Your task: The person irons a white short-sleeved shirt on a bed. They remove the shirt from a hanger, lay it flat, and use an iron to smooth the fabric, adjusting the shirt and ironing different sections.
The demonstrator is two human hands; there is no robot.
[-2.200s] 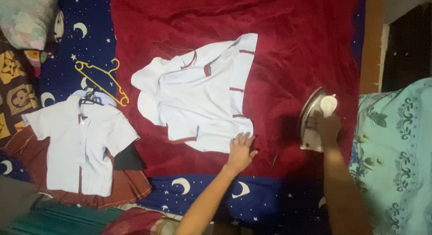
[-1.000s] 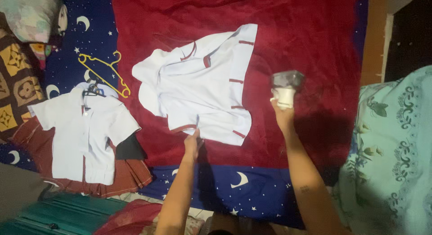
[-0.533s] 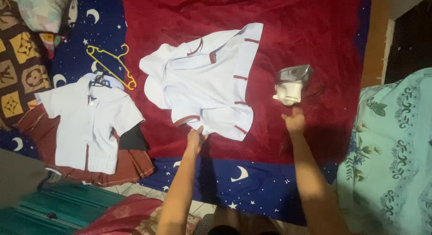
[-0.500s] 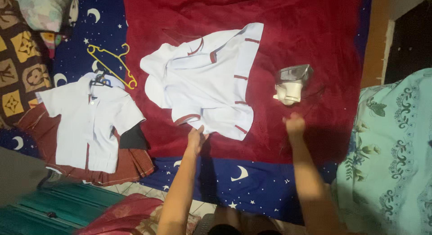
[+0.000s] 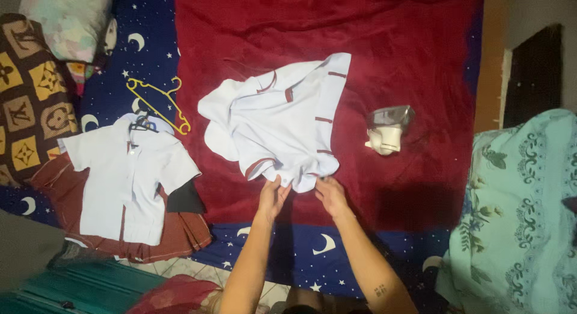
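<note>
A white shirt with dark red trim (image 5: 282,124) lies crumpled on a red blanket (image 5: 384,43). My left hand (image 5: 273,197) grips its near hem, and my right hand (image 5: 330,193) pinches the same hem a little to the right. An electric iron (image 5: 387,129) stands upright on its heel on the blanket, to the right of the shirt and apart from both hands.
Another white shirt on a hanger (image 5: 129,175) lies at the left over a dark red skirt (image 5: 174,236). A yellow hanger (image 5: 159,97) rests on the blue moon-and-star sheet (image 5: 318,248). A turquoise patterned cloth (image 5: 523,212) fills the right side; a pillow (image 5: 66,19) sits top left.
My right hand set the iron upright on the blanket, let it go and moved left to the shirt's hem. My left hand stayed on the hem.
</note>
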